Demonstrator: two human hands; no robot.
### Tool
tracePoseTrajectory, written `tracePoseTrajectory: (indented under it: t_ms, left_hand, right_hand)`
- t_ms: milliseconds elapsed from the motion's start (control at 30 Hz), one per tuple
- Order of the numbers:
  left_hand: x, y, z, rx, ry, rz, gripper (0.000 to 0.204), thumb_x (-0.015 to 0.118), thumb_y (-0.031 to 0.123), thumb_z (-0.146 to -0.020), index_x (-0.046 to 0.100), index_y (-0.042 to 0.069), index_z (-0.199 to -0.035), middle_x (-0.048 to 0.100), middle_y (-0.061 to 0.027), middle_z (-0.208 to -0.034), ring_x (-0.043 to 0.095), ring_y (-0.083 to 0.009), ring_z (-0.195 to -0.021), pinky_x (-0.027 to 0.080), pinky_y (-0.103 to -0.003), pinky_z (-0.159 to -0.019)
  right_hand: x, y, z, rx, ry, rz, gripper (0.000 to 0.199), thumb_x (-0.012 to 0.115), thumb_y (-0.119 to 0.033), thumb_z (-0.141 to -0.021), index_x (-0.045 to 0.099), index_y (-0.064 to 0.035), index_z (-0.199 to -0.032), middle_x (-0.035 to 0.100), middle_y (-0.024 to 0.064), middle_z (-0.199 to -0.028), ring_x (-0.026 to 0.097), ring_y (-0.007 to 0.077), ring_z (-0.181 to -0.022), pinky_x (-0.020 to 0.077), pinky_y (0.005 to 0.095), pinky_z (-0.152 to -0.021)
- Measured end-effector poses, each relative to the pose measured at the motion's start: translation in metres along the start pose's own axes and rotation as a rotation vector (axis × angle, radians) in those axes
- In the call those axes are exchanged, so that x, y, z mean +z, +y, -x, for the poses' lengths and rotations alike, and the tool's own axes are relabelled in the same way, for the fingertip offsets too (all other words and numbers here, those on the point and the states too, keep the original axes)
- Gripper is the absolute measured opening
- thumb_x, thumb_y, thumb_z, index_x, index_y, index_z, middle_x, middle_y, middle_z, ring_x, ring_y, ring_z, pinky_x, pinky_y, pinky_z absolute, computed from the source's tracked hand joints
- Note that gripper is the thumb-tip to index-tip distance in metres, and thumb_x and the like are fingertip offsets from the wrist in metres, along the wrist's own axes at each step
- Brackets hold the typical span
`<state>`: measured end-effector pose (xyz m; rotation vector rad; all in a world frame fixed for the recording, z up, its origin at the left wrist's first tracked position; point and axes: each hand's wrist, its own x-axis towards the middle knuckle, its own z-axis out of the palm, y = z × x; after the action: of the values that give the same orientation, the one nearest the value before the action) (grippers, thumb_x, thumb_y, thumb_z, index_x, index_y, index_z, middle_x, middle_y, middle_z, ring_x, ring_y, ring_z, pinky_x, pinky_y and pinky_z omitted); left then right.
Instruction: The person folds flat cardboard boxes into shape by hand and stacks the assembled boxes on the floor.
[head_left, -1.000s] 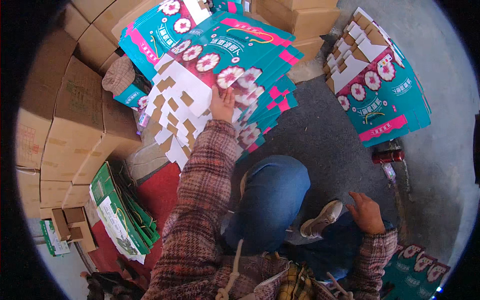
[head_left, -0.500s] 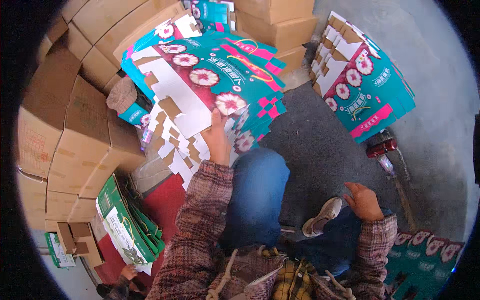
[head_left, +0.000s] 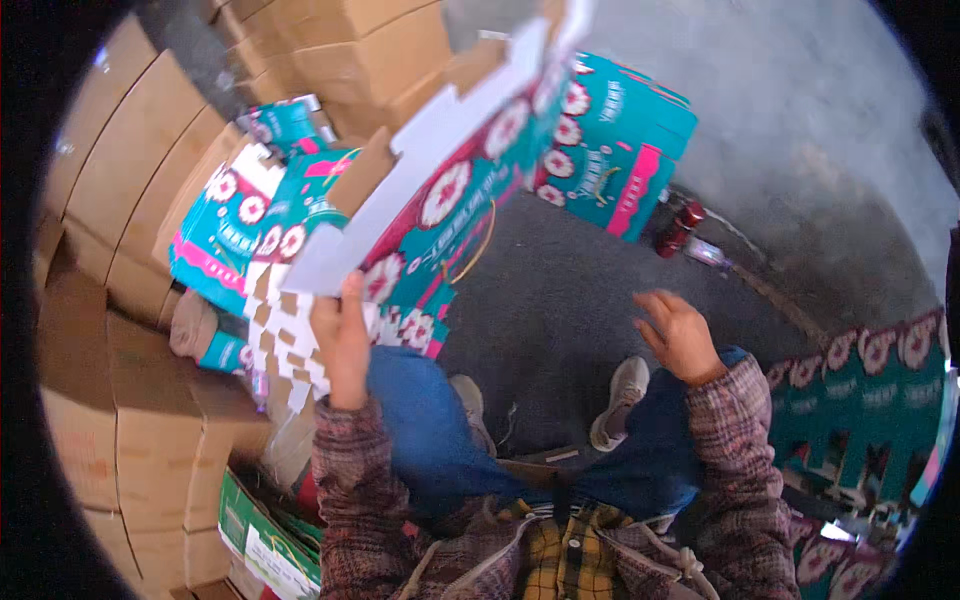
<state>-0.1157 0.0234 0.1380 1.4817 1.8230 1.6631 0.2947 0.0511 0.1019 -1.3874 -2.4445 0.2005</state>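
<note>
flat carton [head_left: 470,190]: glossy printed card | boxes [head_left: 150,400]: matt cardboard | floor [head_left: 570,320]: rough

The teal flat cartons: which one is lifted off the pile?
The flat carton gripped by the left hand. It is raised and tilted in the air; the others lie stacked on the pile below.

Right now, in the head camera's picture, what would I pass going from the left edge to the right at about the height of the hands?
Stacked brown cartons → left hand gripping a flat teal flowered box blank → grey floor → open right hand, holding nothing → a row of teal flowered boxes at the right rim.
</note>
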Motion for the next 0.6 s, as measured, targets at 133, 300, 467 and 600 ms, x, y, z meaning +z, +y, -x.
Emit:
tracePoseTrajectory:
  t_ms: [133,300,467,600]
  left_hand:
    - [0.033,-0.01,-0.037,-0.057,-0.249,0.222,0.034,0.057,0.018,-0.095,0.055,-0.001,-0.123,0.062,-0.0084,-0.113,0.057,-0.0148,-0.1,0.044,-0.029,-0.089]
    - [0.068,-0.027,-0.044,-0.005,-0.505,0.305,0.034,0.059,0.013,-0.092,0.055,-0.002,-0.123,0.063,-0.0064,-0.11,0.057,-0.012,-0.1,0.046,-0.028,-0.088]
    - [0.084,-0.027,-0.051,-0.145,-0.796,0.384,0.038,0.059,0.015,-0.092,0.053,0.0,-0.127,0.061,-0.0059,-0.113,0.057,-0.014,-0.101,0.046,-0.029,-0.091]
    - [0.101,-0.021,-0.057,0.024,-0.574,0.27,0.044,0.06,0.014,-0.09,0.048,-0.001,-0.13,0.059,-0.0115,-0.117,0.056,-0.0205,-0.106,0.044,-0.034,-0.095]
  right_hand:
    - [-0.031,-0.007,-0.011,-0.001,0.494,0.067,0.044,0.066,-0.008,-0.081,0.055,-0.0043,-0.124,0.053,0.0178,-0.125,0.053,0.0357,-0.113,0.0443,0.0437,-0.096]
    - [-0.081,0.005,-0.016,0.054,0.524,0.176,0.05,0.069,-0.015,-0.082,0.053,-0.0039,-0.128,0.048,0.0187,-0.134,0.046,0.0383,-0.123,0.0385,0.0451,-0.102]
    - [-0.075,0.034,-0.035,0.093,-0.319,-0.359,0.052,0.059,-0.046,-0.091,0.06,0.0002,-0.116,0.063,0.0156,-0.101,0.059,0.026,-0.095,0.0468,0.0362,-0.085]
    - [-0.049,0.031,-0.044,0.304,-0.564,-0.576,0.055,0.053,-0.053,-0.094,0.067,0.0,-0.102,0.062,0.0056,-0.075,0.054,0.0119,-0.073,0.0478,0.0316,-0.066]
